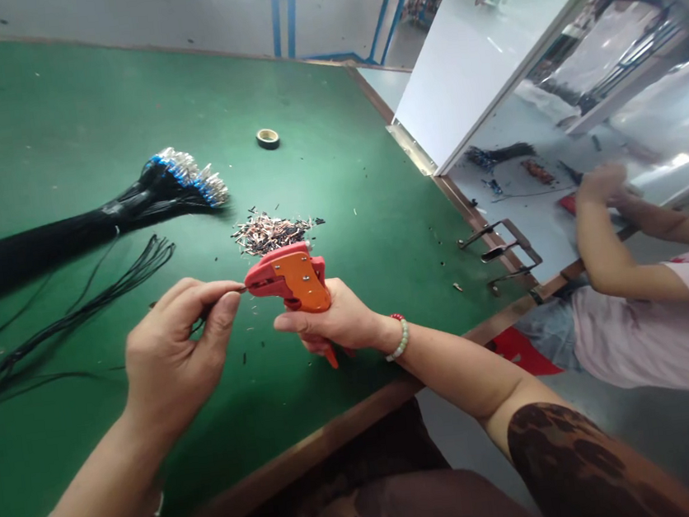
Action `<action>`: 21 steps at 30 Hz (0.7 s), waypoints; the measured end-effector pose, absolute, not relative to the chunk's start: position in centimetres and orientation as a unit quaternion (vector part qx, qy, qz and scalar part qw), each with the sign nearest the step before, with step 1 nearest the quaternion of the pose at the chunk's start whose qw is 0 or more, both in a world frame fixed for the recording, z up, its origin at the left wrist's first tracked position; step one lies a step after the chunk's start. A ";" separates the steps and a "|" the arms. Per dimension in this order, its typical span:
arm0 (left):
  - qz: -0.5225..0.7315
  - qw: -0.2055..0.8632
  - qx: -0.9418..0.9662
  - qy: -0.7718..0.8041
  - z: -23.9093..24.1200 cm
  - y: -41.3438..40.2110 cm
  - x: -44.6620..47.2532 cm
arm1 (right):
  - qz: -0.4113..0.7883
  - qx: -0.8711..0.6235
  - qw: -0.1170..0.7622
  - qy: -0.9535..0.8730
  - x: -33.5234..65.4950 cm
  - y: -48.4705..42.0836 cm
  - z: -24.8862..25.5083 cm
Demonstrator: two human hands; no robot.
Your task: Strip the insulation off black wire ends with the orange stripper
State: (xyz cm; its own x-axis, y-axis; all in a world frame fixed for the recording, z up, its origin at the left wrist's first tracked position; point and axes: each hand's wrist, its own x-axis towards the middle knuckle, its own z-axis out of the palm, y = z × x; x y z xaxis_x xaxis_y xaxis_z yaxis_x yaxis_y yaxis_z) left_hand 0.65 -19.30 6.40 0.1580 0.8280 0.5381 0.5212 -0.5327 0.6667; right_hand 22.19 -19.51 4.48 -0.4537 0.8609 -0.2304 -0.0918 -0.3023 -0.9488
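One wire (241, 288), L hand (174, 352); tip hidden in crimper (294, 285), R hand (336, 319)

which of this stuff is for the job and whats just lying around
Job: left hand holding thin wire; right hand on orange crimping tool; pile of metal terminals; loose black wires; blue-tipped wire bundle.
Lying about: tape roll; metal bracket.

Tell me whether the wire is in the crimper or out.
In: the wire, pinched in the left hand, runs into the nose of the crimper, and its tip disappears there. The right hand grips the crimper.
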 end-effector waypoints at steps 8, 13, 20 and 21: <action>0.474 0.167 0.723 0.475 6.5 -19.3 0.6 | 0.745 -0.331 0.341 -0.469 24.1 -17.7 5.4; 0.462 0.153 0.743 0.460 6.3 -19.4 0.8 | 0.683 -0.333 0.467 -0.452 24.3 -17.1 5.5; 0.440 0.142 0.778 0.425 6.0 -19.7 1.8 | 0.634 -0.354 0.469 -0.503 22.9 -18.3 5.0; 0.438 0.142 0.781 0.423 5.9 -19.7 1.8 | 0.627 -0.354 0.469 -0.512 22.8 -18.4 5.0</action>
